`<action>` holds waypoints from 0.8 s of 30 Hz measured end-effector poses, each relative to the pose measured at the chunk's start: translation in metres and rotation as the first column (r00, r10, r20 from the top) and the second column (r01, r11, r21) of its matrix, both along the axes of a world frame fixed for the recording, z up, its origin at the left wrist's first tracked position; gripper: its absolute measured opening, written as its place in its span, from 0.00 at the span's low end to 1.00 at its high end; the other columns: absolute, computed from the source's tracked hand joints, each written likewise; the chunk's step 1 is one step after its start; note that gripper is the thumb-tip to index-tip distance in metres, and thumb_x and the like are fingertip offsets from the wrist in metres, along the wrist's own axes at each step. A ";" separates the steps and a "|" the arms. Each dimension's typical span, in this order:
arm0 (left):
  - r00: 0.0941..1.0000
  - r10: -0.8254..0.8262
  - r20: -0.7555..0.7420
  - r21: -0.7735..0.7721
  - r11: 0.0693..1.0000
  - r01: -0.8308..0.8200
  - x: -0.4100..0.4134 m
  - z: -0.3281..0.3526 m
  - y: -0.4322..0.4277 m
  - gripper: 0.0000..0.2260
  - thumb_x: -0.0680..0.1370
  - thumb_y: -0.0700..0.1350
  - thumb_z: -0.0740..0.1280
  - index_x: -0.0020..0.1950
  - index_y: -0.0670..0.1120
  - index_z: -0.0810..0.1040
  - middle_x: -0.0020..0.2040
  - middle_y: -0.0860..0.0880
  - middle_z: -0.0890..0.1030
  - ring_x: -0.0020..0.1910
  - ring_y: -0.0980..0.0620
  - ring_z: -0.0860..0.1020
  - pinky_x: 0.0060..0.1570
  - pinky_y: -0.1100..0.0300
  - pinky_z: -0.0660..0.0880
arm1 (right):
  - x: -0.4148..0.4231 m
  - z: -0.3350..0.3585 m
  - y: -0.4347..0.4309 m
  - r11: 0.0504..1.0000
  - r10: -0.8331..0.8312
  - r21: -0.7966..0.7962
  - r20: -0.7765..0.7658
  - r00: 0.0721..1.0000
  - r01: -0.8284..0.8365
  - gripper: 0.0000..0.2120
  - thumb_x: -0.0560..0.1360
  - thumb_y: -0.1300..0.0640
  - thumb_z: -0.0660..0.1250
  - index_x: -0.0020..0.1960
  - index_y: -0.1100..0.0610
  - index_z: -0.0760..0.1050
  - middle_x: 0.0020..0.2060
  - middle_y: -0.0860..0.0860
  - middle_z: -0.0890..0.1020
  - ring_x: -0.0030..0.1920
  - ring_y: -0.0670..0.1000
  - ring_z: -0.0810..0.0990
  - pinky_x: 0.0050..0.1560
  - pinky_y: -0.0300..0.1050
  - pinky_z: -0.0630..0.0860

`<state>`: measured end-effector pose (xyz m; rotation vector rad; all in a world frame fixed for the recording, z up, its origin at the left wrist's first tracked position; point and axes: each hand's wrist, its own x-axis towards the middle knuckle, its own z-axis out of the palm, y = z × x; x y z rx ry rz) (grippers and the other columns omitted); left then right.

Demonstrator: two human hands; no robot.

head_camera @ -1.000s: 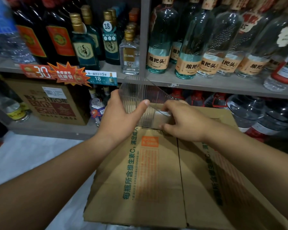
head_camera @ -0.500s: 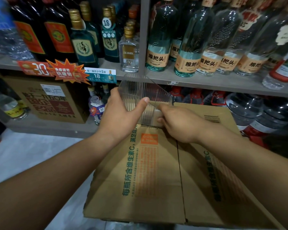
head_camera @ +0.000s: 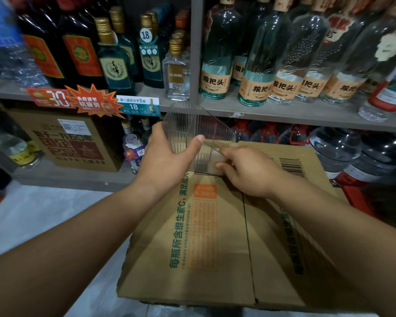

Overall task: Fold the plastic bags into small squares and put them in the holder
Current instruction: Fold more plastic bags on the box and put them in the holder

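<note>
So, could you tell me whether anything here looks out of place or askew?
Only the clear ribbed holder: it is held tilted, not upright, at the far end of the cardboard box. The left hand grips it, and the right hand is at its open side. Nothing looks spilled or damaged.

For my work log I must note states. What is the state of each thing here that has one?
Clear ribbed plastic holder: tilted, resting on the box.
Left hand: grips the holder.
Right hand: fingers curled at the holder; contents unclear.
Brown cardboard box: flaps closed.
Glass bottles on the upper shelf: upright.
</note>
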<state>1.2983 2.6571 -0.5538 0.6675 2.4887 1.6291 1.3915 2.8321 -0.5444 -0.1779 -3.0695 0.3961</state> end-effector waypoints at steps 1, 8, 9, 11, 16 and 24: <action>1.000 -0.004 0.012 0.007 1.000 0.003 0.000 0.001 0.000 0.24 0.76 0.62 0.72 0.65 0.57 0.65 0.61 0.60 0.78 0.58 0.65 0.76 0.51 0.72 0.68 | -0.001 0.002 0.000 1.000 -0.001 0.015 0.003 1.000 0.001 0.08 0.81 0.48 0.62 0.55 0.50 0.75 0.55 0.48 0.74 0.49 0.53 0.78 0.49 0.53 0.78; 0.997 -0.019 0.073 0.023 1.000 0.017 0.000 0.000 -0.008 0.28 0.73 0.63 0.73 0.67 0.58 0.65 0.62 0.60 0.77 0.61 0.61 0.76 0.60 0.61 0.73 | 0.004 0.007 -0.005 0.992 -0.037 0.122 -0.035 0.999 0.041 0.27 0.78 0.44 0.67 0.73 0.49 0.63 0.61 0.50 0.79 0.54 0.54 0.80 0.47 0.48 0.77; 0.998 -0.018 0.067 0.012 1.000 0.017 0.000 0.001 -0.008 0.29 0.74 0.63 0.73 0.68 0.57 0.65 0.61 0.61 0.76 0.59 0.62 0.76 0.57 0.64 0.71 | 0.005 0.007 -0.005 0.989 -0.041 0.137 -0.050 0.998 0.048 0.27 0.78 0.44 0.67 0.72 0.49 0.63 0.62 0.51 0.78 0.54 0.54 0.80 0.47 0.48 0.77; 0.999 -0.004 0.053 -0.009 1.000 0.004 0.001 0.002 -0.011 0.31 0.74 0.63 0.73 0.71 0.55 0.64 0.59 0.62 0.74 0.56 0.65 0.73 0.52 0.70 0.68 | 0.006 0.007 -0.006 0.985 -0.032 0.165 -0.050 0.998 0.040 0.27 0.78 0.44 0.67 0.73 0.50 0.63 0.65 0.50 0.75 0.57 0.54 0.79 0.49 0.49 0.77; 0.998 0.029 0.051 -0.085 0.996 -0.025 0.011 0.008 -0.030 0.36 0.77 0.60 0.71 0.79 0.48 0.59 0.62 0.55 0.73 0.65 0.54 0.73 0.63 0.57 0.70 | 0.018 0.012 -0.008 0.998 -0.010 0.057 -0.030 1.000 0.012 0.32 0.78 0.48 0.68 0.78 0.52 0.61 0.71 0.51 0.71 0.65 0.54 0.75 0.63 0.52 0.76; 0.977 -0.160 -0.138 -0.209 0.969 0.129 0.095 0.019 -0.096 0.06 0.80 0.48 0.68 0.50 0.46 0.75 0.38 0.53 0.78 0.36 0.57 0.76 0.44 0.52 0.77 | 0.122 0.026 -0.042 0.995 -0.073 -0.078 -0.238 0.969 0.056 0.09 0.79 0.52 0.66 0.56 0.54 0.78 0.48 0.48 0.79 0.46 0.49 0.78 0.48 0.54 0.78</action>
